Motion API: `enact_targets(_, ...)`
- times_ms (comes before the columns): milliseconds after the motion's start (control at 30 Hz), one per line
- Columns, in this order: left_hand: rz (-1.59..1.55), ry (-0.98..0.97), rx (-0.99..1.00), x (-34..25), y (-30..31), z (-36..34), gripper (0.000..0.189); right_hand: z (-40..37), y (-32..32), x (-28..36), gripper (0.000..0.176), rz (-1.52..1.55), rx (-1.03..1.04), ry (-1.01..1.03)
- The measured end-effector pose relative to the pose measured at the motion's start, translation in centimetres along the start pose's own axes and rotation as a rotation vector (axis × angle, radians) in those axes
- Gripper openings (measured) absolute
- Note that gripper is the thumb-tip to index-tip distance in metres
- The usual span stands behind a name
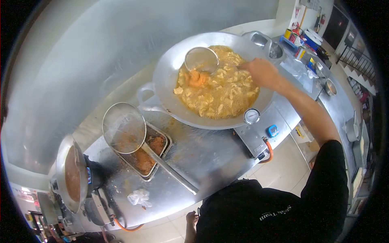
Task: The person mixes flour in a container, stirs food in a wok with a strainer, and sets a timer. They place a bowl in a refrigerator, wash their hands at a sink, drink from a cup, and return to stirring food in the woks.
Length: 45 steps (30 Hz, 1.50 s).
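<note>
My right hand [262,73] is closed round the handle of a mesh skimmer [201,59], over the right side of a big metal wok [170,101]. The skimmer's round head is at the wok's back left, beside an orange clump [197,79]. Pale pieces of food [227,89] lie in bubbling yellow-brown oil. Clipped on the wok's near rim is a dial thermometer [251,116]. Low in view, away from the counter, hangs my left hand [192,219]; its fingers look curled, and what they may hold is hidden.
Left of the wok, a large long-handled strainer [123,127] rests over a wire basket [156,167] of brown crumbs on the steel counter [198,156]. A crumpled plastic bag [139,197], a second pan [73,174], a blue timer [273,130] and an orange hose [268,150] are nearby.
</note>
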<state>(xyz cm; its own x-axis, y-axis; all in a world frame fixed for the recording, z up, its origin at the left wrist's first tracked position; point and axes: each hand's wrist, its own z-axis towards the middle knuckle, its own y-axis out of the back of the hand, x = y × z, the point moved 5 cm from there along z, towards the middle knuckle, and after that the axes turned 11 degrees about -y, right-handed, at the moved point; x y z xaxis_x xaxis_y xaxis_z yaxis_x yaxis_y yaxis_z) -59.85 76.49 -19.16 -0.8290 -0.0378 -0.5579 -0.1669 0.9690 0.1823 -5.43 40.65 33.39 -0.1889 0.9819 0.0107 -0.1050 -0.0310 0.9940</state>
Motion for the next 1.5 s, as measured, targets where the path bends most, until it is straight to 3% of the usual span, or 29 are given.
enact_targets(233, -0.022, -0.041, -0.024, -1.0, -0.5, 0.3, 0.024, 2.3, -0.2, -6.8, 0.03, 0.346, 0.017, 0.021)
enact_targets(333, -0.023, -0.053, -0.025, -1.2, -0.8, 0.3, 0.024, 3.5, 0.9, -10.0, 0.03, 0.207, -0.032, -0.006)
enact_targets(533, -0.027, -0.077, -0.032, -1.5, -0.9, 0.6, 0.025, 3.3, 3.8, -9.5, 0.024, -0.458, -0.218, -0.138)
enact_targets(633, -0.022, -0.086, -0.036, -1.4, -0.9, 0.6, 0.025, 3.5, 0.5, -8.5, 0.019, -0.584, -0.001, -0.096)
enact_targets(833, -0.015, -0.097, -0.052, -1.8, -0.9, 0.1, 0.026, 2.5, -4.3, -3.5, 0.023, -0.177, 0.539, 0.123)
enact_targets(933, -0.027, -0.107, -0.047, -1.2, -0.8, 0.6, 0.026, 1.6, -4.4, -1.7, 0.029, -0.077, 0.673, 0.181)
enact_targets(1033, -0.029, -0.106, -0.046, -0.7, -0.7, 1.1, 0.026, -0.7, -2.2, -0.5, 0.032, 0.095, 0.683, 0.269)
enact_targets(1133, -0.154, -0.218, -0.031, -0.4, -0.7, 1.7, 0.026, -3.0, 0.7, -0.6, 0.035, 0.18, 0.545, 0.222)
enact_targets(1200, -0.042, -0.325, -0.016, -0.5, -0.3, 1.9, 0.025, -4.2, 1.2, -1.4, 0.034, 0.186, 0.352, 0.292)
enact_targets(1267, -0.156, -0.132, -0.073, 0.3, -0.1, 3.0, 0.025, -5.3, 1.5, -2.1, 0.034, 0.183, 0.235, 0.304)
enact_targets(1300, -0.179, -0.229, -0.034, 0.3, 0.0, 3.3, 0.025, -5.8, 1.5, -2.3, 0.035, 0.178, 0.215, 0.282)
enact_targets(1333, -0.274, -0.131, -0.037, 0.1, 0.2, 3.2, 0.025, -6.3, 1.5, -2.4, 0.035, 0.173, 0.195, 0.261)
enact_targets(1433, -0.217, -0.156, -0.033, -0.2, 0.2, 3.6, 0.025, -8.2, 3.6, -0.7, 0.036, 0.075, 0.185, 0.15)
enact_targets(1500, -0.292, -0.109, -0.014, 0.6, 0.3, 4.7, 0.025, -9.0, 3.5, -0.5, 0.036, 0.001, 0.066, 0.146)
